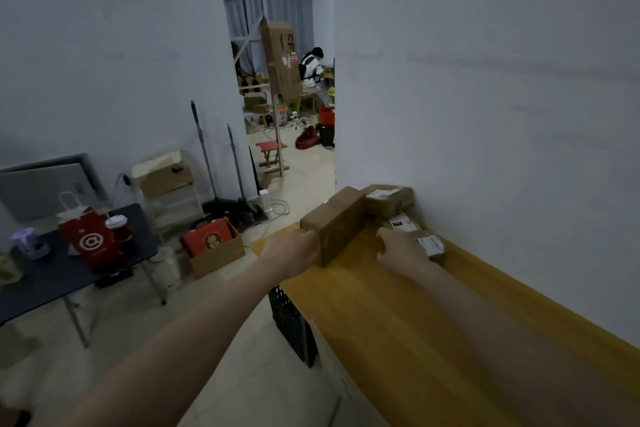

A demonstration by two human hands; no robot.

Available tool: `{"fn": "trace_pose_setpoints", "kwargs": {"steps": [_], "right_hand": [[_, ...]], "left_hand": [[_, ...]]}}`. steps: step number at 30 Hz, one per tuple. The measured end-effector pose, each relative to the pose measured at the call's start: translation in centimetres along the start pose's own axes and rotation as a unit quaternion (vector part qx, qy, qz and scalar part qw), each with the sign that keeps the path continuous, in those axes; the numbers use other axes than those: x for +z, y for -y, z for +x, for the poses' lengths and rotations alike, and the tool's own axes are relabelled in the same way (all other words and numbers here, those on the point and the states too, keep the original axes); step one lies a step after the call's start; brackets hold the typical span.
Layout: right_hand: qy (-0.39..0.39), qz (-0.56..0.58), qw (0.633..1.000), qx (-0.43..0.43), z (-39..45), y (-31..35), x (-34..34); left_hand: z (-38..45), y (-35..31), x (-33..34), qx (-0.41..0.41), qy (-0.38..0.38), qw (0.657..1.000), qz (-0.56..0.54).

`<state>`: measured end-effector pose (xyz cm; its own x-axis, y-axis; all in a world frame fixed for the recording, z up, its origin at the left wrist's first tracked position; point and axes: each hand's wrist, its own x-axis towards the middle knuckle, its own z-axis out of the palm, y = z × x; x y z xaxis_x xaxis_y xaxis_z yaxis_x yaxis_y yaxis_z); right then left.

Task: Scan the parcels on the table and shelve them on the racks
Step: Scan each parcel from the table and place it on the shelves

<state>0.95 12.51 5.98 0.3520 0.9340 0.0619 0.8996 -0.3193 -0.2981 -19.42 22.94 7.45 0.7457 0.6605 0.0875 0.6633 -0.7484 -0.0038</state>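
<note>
The left hand grips the near end of a long brown cardboard parcel on the yellow wooden worktop. The right hand, fingers loosely curled and holding nothing, rests beside it.

Your two arms are bare all the way from the lower edge of the view to the hands, with no sleeve or cuff showing anywhere behind either wrist. Your left hand wears no glove, ring or watch that can be made out, and your right hand is the same, its wrist plain. Both forearms are long and slim, and motion blur softens them toward the elbows.
</note>
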Motion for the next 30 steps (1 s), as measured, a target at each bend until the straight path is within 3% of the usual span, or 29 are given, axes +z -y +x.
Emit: {"fn": "trace_pose_setpoints", "kwargs": {"steps": [7,14,21,30], "right_hand": [[-0.005,0.022,0.999,0.039,11.6,1.9,5.7],[0.029,0.083,0.982,0.169,24.1,4.7,13.7],[0.022,0.175,0.926,0.334,32.5,6.1,19.2],[0.009,0.137,0.876,0.462,37.8,5.7,22.0]], "left_hand": [[11.9,7.9,5.9,-0.01,0.005,1.0,-0.025],[24.7,15.8,13.4,0.02,0.053,0.998,-0.033],[32.4,19.2,19.5,0.054,0.114,0.991,-0.05],[35.2,19.7,23.7,0.148,0.162,0.973,-0.066]]}}
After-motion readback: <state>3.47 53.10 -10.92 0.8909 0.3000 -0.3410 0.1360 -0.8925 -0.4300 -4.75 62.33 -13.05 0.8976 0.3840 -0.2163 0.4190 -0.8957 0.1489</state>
